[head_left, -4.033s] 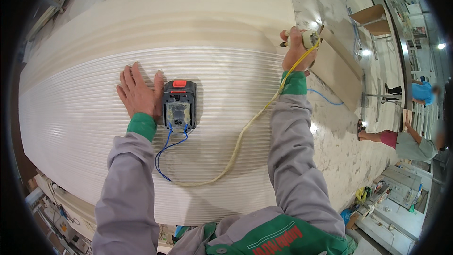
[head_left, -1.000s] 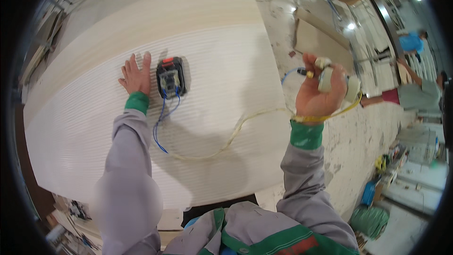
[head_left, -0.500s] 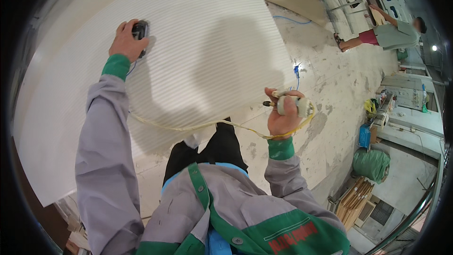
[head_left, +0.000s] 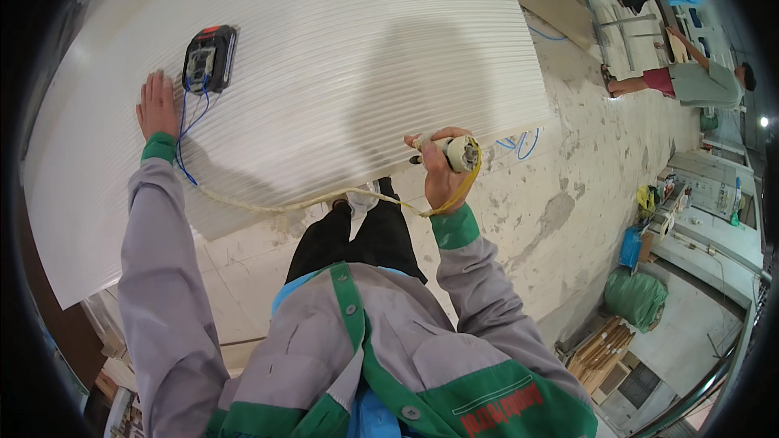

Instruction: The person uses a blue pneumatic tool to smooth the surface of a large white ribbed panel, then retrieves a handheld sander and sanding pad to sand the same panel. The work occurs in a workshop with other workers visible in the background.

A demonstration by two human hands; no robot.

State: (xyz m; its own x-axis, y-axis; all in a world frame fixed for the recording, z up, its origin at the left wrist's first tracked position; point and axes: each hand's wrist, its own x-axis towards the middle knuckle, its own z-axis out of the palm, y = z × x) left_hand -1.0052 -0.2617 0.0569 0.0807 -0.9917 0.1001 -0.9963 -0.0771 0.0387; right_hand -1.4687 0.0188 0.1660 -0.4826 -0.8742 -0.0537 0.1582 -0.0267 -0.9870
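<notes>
My left hand (head_left: pixel 157 109) lies flat with fingers stretched out on a large white ribbed panel (head_left: pixel 300 57). Just right of its fingertips rests a black battery pack (head_left: pixel 213 58) with a red mark at its top. Thin blue wires (head_left: pixel 185 142) leave the pack and join a yellowish cable (head_left: pixel 308 203) that runs to my right hand. Over the panel's near right part, my right hand (head_left: pixel 443 186) is wrapped round a small cream-coloured motor drill (head_left: pixel 460 153). Its dark chuck tip points left; whether a bit sits in it is too small to tell.
Beyond the panel's right edge spreads a stained pale floor (head_left: pixel 560 195) with blue wire (head_left: pixel 527 144) on it. A person in a grey-green shirt (head_left: pixel 706 85) is at the far right. A green bundle (head_left: pixel 635 298) and wooden pieces (head_left: pixel 602 353) lie lower right.
My left hand has let go of the battery pack and moved down-left to lie flat on the panel. My right hand has brought the motor drill left, over the panel's edge area.
</notes>
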